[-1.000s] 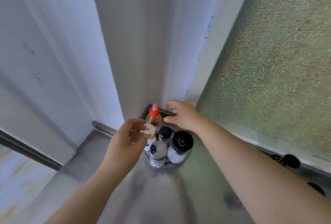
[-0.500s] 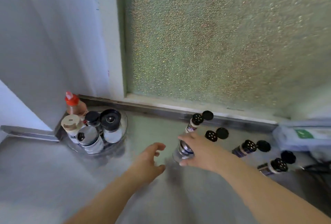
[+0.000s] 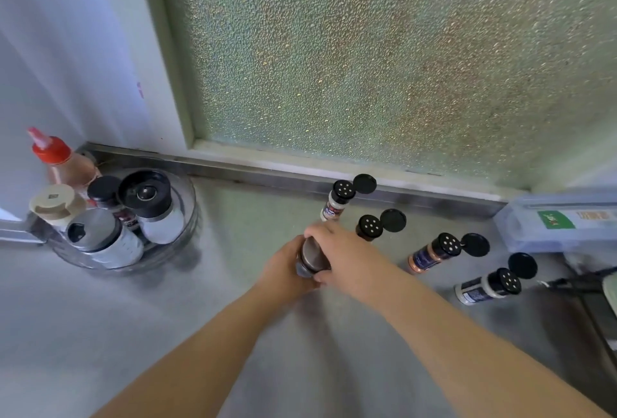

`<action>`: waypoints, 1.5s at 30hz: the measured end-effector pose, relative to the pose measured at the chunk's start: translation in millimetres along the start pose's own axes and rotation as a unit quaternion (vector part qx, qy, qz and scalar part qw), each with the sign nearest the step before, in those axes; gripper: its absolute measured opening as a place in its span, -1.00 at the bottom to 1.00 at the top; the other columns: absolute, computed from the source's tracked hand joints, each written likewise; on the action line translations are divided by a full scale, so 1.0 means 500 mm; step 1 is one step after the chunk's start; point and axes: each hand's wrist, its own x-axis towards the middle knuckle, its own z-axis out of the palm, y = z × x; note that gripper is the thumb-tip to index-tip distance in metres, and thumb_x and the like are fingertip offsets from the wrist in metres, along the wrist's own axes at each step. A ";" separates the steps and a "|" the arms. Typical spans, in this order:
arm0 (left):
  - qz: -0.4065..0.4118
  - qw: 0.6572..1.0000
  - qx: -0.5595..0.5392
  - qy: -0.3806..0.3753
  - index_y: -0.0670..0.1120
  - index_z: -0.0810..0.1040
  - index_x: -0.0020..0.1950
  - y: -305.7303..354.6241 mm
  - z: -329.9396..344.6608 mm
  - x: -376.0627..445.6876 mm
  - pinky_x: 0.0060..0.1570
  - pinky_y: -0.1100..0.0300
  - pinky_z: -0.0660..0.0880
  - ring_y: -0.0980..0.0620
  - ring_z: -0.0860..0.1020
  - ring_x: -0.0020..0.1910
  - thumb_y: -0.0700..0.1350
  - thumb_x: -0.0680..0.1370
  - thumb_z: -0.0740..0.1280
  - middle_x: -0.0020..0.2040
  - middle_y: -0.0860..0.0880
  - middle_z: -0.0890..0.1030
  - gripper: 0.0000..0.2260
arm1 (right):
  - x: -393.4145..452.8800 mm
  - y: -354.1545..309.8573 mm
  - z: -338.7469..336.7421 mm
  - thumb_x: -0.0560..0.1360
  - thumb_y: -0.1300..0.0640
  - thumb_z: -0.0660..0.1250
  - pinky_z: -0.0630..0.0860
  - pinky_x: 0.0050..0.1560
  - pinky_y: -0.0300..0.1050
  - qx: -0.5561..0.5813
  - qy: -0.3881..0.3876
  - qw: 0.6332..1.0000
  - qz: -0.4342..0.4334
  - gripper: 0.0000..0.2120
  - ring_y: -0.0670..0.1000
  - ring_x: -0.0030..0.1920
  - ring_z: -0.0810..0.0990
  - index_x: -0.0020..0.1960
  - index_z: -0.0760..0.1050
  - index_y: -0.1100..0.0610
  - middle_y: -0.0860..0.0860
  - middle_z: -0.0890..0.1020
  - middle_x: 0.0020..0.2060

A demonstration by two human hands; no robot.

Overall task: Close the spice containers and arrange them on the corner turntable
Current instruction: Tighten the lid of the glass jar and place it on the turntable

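Bare counter [image 3: 233, 284] is left between the hands and the turntable [image 3: 187, 217] at ten o'clock. Four open-lidded shakers [image 3: 434, 252] are ranged from one to three o'clock. A steel-capped jar [image 3: 312, 255] is gripped by the left hand [image 3: 283, 270] and right hand [image 3: 347, 254].

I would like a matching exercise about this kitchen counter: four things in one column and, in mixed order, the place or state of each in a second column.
Things:
1. red-capped bottle
2. metal-topped shaker
3. orange spice jar
4. green-labelled box

Places or states:
A. held by both hands
B. flip lid open, on the counter
C. against the wall, far right
D. on the turntable, in the corner

Pairs: 1-D, 2-A, 3-B, 4-C
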 end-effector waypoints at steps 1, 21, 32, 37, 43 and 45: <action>0.000 1.000 -0.007 0.002 0.06 0.44 0.07 0.004 -0.002 -0.006 -0.05 0.28 0.46 0.01 0.56 0.02 -0.18 0.22 0.48 0.04 -0.02 0.60 -0.52 | -0.004 -0.001 -0.007 0.36 0.17 0.45 0.46 0.09 0.04 0.008 -0.010 1.000 -0.005 -0.44 0.15 0.15 0.48 0.29 0.30 0.07 0.06 0.44 0.19; 0.191 0.974 -0.096 0.070 0.18 0.55 -0.10 0.433 -0.054 -0.243 -0.16 -0.02 0.56 0.08 0.55 -0.24 -0.07 0.11 0.56 -0.15 -0.07 0.59 -0.58 | -0.284 -0.191 -0.496 0.29 -0.33 0.37 0.38 -0.46 -0.20 -0.212 0.059 0.975 -0.037 -0.53 -0.03 -0.42 0.54 -0.24 0.52 0.11 -0.04 0.54 -0.44; 0.167 0.976 -0.123 0.068 0.02 0.58 -0.07 0.456 -0.013 -0.292 -0.29 0.24 0.50 0.20 0.53 -0.34 -0.21 0.19 0.58 -0.24 0.08 0.60 -0.62 | -0.362 -0.177 -0.545 0.39 -0.34 0.26 0.46 0.12 -0.18 -0.137 -0.083 0.986 -0.040 -0.35 -0.12 0.10 0.58 0.42 0.13 -0.33 -0.18 0.41 0.35; 0.159 0.977 -0.118 0.080 -0.03 0.58 -0.05 0.461 -0.013 -0.293 -0.31 0.29 0.53 0.24 0.57 -0.35 -0.23 0.21 0.58 -0.22 0.04 0.62 -0.62 | -0.352 -0.176 -0.498 0.42 -0.32 0.24 0.55 -0.18 -0.13 -0.224 0.067 0.968 -0.087 -0.54 0.00 -0.15 0.63 0.10 0.55 0.00 -0.04 0.64 -0.07; 0.185 0.973 -0.103 0.090 0.02 0.60 -0.10 0.470 -0.018 -0.294 -0.28 0.40 0.50 0.19 0.55 -0.28 -0.19 0.20 0.58 -0.26 0.07 0.62 -0.66 | -0.389 -0.169 -0.522 0.43 -0.19 0.34 0.38 0.03 -0.17 -0.184 0.028 0.979 -0.088 -0.47 -0.10 0.16 0.48 0.36 0.31 -0.23 -0.14 0.45 0.28; 0.185 0.973 -0.100 0.090 -0.03 0.60 -0.09 0.472 -0.015 -0.295 -0.32 0.39 0.50 0.18 0.55 -0.30 -0.20 0.20 0.59 -0.25 0.04 0.61 -0.66 | -0.381 -0.172 -0.511 0.42 -0.34 0.22 0.51 -0.02 -0.09 -0.199 0.074 0.974 -0.077 -0.47 -0.06 -0.05 0.59 0.28 0.43 -0.09 -0.05 0.60 0.05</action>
